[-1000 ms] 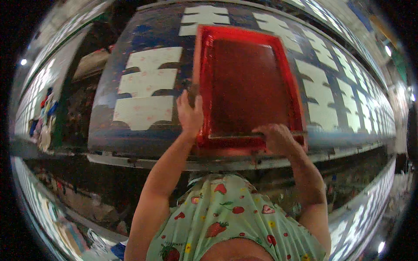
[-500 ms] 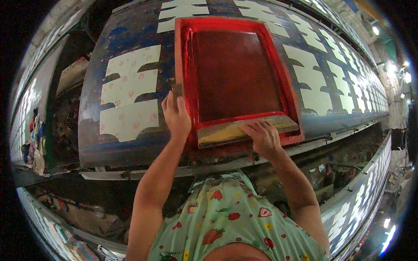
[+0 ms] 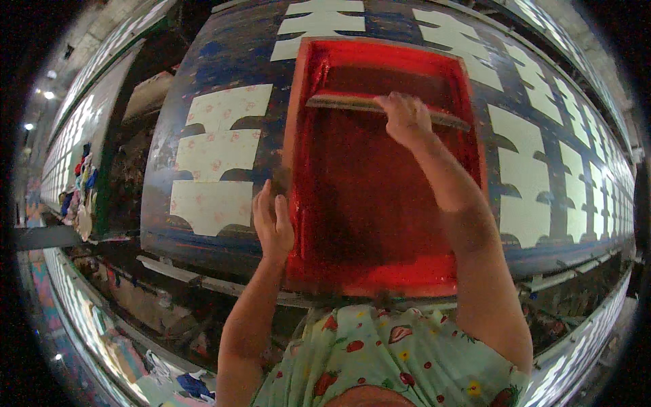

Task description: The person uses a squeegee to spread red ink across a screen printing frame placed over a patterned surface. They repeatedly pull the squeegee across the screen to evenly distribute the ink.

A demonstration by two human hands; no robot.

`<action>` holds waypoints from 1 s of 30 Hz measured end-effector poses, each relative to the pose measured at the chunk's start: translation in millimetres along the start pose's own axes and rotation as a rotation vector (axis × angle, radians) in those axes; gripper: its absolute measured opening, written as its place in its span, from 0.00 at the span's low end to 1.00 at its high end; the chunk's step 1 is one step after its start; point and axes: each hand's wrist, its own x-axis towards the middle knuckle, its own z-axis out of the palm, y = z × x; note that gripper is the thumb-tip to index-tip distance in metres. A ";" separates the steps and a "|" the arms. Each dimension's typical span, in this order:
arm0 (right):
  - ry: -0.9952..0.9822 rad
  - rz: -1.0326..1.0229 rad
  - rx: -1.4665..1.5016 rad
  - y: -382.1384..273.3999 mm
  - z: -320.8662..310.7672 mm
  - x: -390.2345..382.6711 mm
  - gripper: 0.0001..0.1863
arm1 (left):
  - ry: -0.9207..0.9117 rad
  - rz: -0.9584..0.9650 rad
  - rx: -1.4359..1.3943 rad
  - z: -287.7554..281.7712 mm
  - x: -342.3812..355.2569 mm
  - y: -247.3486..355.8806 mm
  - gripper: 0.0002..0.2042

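Observation:
A red-stained screen-printing frame lies on the long dark table, its dark red mesh smeared with ink. My right hand is closed on a long squeegee, which spans the frame near its far end, slightly tilted. Along the frame's left rim, my left hand grips the edge, thumb and fingers pointing away from me. Left of the frame lie pale cut fabric pieces with faint pinkish prints.
More pale cut pieces lie in rows to the right and beyond the frame on the table. A rail runs along its near edge. Coloured rags hang at the far left. Other long tables with pale pieces stand on both sides.
My right hand has pushed the squeegee from the frame's near end to near its far end. My left hand stays on the left rim. The view has shifted.

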 end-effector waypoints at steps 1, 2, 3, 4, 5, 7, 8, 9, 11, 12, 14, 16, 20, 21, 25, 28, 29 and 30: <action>0.017 -0.015 0.007 13.1 3.9 21.3 0.27 | 0.005 -0.023 0.006 0.5 -0.4 0.7 0.23; 0.038 -0.029 0.014 24.7 6.6 41.3 0.27 | 0.016 -0.049 0.002 0.9 -1.2 1.2 0.23; -0.012 -0.011 0.024 34.5 8.2 61.4 0.27 | 0.016 -0.079 -0.012 1.5 -1.7 1.6 0.23; -0.056 0.007 0.032 43.2 8.1 81.1 0.27 | 0.007 -0.120 -0.038 1.3 -1.7 1.8 0.22; -0.112 0.034 0.039 50.8 6.9 98.2 0.27 | -0.010 -0.165 -0.076 0.7 -1.9 1.8 0.22; -0.129 0.045 0.043 67.6 2.1 128.2 0.27 | -0.013 -0.219 -0.106 0.6 -2.3 2.3 0.22; -0.130 0.054 0.059 75.3 1.1 141.1 0.27 | -0.003 -0.226 -0.098 0.4 -2.2 2.6 0.21; -0.125 0.053 0.024 82.2 1.9 151.8 0.26 | 0.001 -0.262 -0.093 0.6 -2.2 2.8 0.21; -0.080 0.041 -0.014 94.7 7.5 165.7 0.25 | 0.016 -0.223 -0.055 0.2 -3.4 3.3 0.21; -0.067 0.020 -0.014 99.8 11.9 168.7 0.24 | 0.023 -0.211 -0.045 0.3 -3.8 3.4 0.21; -0.054 0.003 -0.011 108.1 19.7 171.4 0.22 | 0.027 -0.249 -0.044 1.0 -4.4 2.4 0.20; -0.064 -0.053 0.014 114.4 21.1 174.8 0.23 | 0.037 -0.282 -0.075 2.4 -5.5 -0.1 0.20; -0.225 -0.010 -0.034 114.6 8.2 177.1 0.26 | 0.040 -0.286 -0.076 5.4 -5.6 -7.5 0.19; -0.252 -0.043 -0.001 111.9 3.1 173.2 0.25 | 0.041 -0.306 -0.052 5.8 -5.7 -8.7 0.19; -0.315 -0.110 0.086 91.0 -17.4 132.4 0.20 | 0.042 -0.285 -0.032 6.7 -3.8 -9.8 0.19; -0.321 -0.118 0.109 64.1 -37.6 85.5 0.20 | 0.074 -0.168 0.062 7.6 0.1 -7.8 0.20; -0.330 -0.117 0.117 53.1 -45.3 65.0 0.20 | 0.073 -0.170 0.075 7.4 1.0 -7.0 0.20; -0.330 -0.127 0.134 41.9 -53.3 43.3 0.20 | 0.083 -0.153 0.077 7.4 0.9 -6.4 0.20</action>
